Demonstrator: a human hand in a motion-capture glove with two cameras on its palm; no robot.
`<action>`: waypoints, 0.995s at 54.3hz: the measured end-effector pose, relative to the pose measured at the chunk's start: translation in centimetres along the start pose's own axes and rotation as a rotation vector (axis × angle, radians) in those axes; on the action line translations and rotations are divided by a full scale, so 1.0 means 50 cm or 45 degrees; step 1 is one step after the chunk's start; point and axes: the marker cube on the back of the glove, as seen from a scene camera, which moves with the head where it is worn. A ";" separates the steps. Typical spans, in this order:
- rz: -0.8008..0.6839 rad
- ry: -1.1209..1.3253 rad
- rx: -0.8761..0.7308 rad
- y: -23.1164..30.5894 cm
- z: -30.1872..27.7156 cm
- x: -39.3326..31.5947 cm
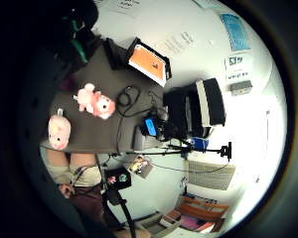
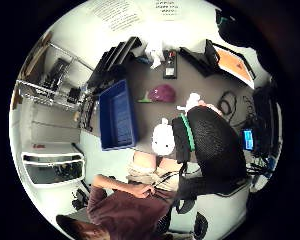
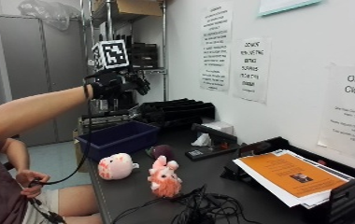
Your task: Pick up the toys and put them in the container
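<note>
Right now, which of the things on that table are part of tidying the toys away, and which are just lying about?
Part of the job:
- round pink plush toy
- pink plush animal
- purple toy
- blue container
- gloved right hand, raised above the container, holding nothing

Just lying about:
- black tray with orange-covered papers
- tangle of black cables
- tissue box

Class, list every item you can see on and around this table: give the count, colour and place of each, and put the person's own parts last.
Plush toys: two, pink, near table edge.
Purple toy: one, beside the bin.
Bin: one, blue, table end.
Paper tray: one, black, orange sheet on top, by wall.
Cables: black, table front.
Tissue box: one, white, by wall.
Notices: several, white, on wall.
Gloved right hand: black, raised above the bin, holding nothing.
Bare hand: in lap, holding a cable.
</note>
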 end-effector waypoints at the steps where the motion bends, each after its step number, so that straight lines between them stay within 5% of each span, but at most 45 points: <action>1: -0.004 -0.001 0.000 0.000 0.000 0.000; 22: -0.029 0.065 -0.044 -0.026 -0.021 -0.018; 30: -0.048 0.061 -0.217 -0.045 0.024 0.015; 54: -0.004 -0.008 -0.645 -0.141 0.463 0.039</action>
